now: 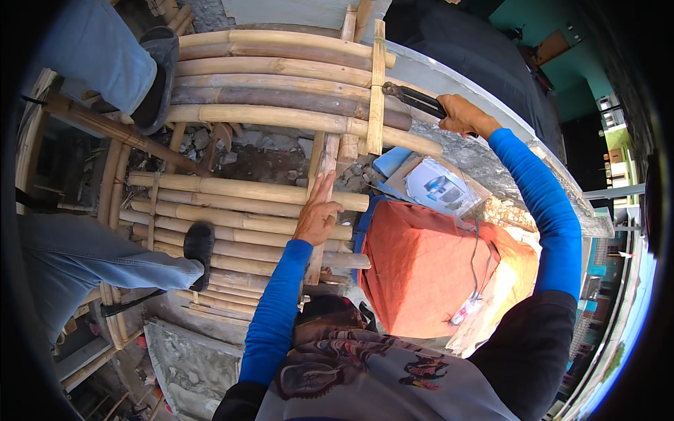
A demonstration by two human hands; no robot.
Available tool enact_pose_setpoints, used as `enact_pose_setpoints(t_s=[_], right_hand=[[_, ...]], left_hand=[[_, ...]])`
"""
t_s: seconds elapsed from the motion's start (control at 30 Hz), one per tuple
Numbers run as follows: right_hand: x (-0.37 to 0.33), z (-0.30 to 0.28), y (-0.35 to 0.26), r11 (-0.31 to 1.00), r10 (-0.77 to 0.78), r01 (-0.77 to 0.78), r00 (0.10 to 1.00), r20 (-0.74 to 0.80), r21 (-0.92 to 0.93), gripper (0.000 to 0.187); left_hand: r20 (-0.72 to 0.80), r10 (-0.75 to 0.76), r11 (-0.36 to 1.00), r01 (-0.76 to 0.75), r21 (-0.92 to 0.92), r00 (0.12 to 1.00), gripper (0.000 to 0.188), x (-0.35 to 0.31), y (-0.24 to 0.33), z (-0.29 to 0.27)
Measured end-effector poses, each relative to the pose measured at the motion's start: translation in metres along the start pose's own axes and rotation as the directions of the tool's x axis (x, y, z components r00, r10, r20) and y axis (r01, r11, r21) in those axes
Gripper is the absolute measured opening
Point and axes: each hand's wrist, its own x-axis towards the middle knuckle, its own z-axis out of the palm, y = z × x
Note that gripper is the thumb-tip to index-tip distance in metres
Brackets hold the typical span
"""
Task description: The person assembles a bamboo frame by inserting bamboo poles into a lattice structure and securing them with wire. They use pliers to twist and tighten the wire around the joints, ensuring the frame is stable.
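Observation:
My right hand (461, 116) is closed round the black handles of a pair of pincers (419, 99). The jaws of the pincers meet a short upright split bamboo strip (378, 84), which crosses the ends of several bamboo poles (281, 66). Lower and to the left, my left hand (319, 214) lies with its fingers stretched along a wooden upright (327, 156). That upright crosses a second, lower row of bamboo poles (232, 186). Any wire or tie at the pincers' jaws is too small to make out.
Two legs in jeans (77, 256) come in from the left edge, with black shoes (199, 247) on the bamboo. An orange cloth (421, 281) covers something bulky near my body. Beside it lies a printed cardboard box (442, 186). A concrete wall edge (477, 81) runs along the right; rubble (270, 140) shows between the rows.

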Motion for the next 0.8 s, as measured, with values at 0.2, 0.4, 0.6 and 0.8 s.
enact_pose_setpoints(t_s=[0.2, 0.4, 0.6, 0.8], right_hand=[[0.001, 0.025, 0.019, 0.802, -0.299, 0.061, 0.902, -0.311, -0.594, 0.040], [-0.005, 0.033, 0.012, 0.558, -0.476, -0.107, 0.771, -0.423, -0.823, 0.028], [0.028, -0.024, 0.018, 0.771, -0.264, 0.163, 0.962, -0.075, -0.615, 0.023], [0.030, -0.076, -0.018, 0.958, 0.124, -0.055, 0.965, 0.232, -0.282, 0.038]], left_hand=[[0.014, 0.029, 1.000, -0.029, -0.004, 0.999, 0.032, 0.001, -0.001, -0.001], [0.033, 0.024, 1.000, -0.024, 0.004, 0.999, 0.030, 0.003, -0.001, 0.002], [0.026, 0.016, 1.000, -0.015, -0.015, 1.000, 0.030, 0.004, -0.004, 0.002], [0.051, 0.009, 0.999, -0.007, -0.035, 0.999, 0.029, 0.006, 0.000, -0.004]])
